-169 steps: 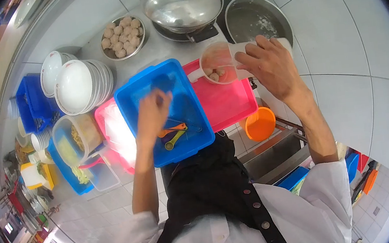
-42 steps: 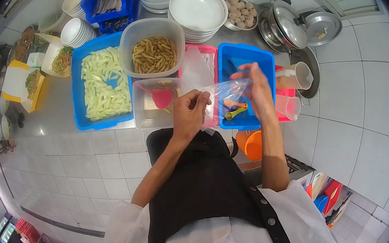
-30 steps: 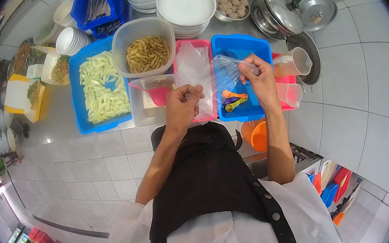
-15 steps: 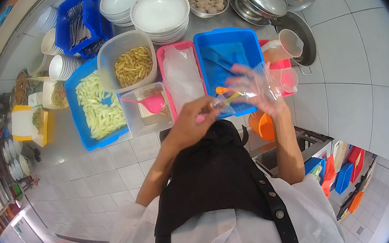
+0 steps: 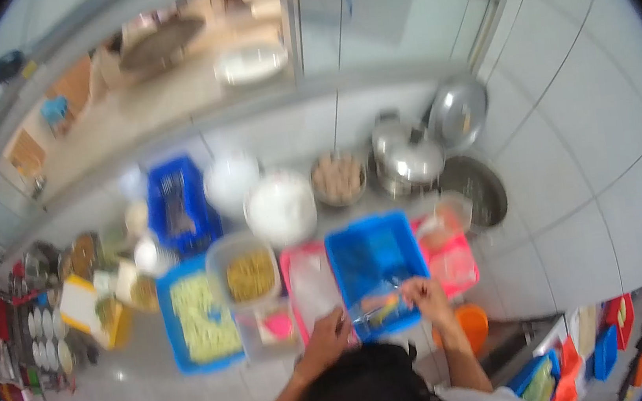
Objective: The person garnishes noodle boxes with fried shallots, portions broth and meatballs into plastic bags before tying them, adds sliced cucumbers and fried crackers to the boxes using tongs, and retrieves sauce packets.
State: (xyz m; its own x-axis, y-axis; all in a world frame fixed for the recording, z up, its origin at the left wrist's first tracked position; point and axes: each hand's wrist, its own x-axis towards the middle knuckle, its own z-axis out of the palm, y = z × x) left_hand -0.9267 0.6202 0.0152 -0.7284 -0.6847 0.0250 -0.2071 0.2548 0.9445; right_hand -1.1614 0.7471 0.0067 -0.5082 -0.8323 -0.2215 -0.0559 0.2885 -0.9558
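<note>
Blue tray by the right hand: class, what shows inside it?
Inside the blue tray, blurred orange and yellow items lie near its front. Clear plastic partly veils them, and the right hand covers one corner, hiding anything beneath.

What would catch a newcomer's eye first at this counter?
Probably the bright blue tray near the centre, with clear plastic held between the left hand and right hand over its near part. Then the shiny pot behind it, to the right, and the pale green pieces at left.
</note>
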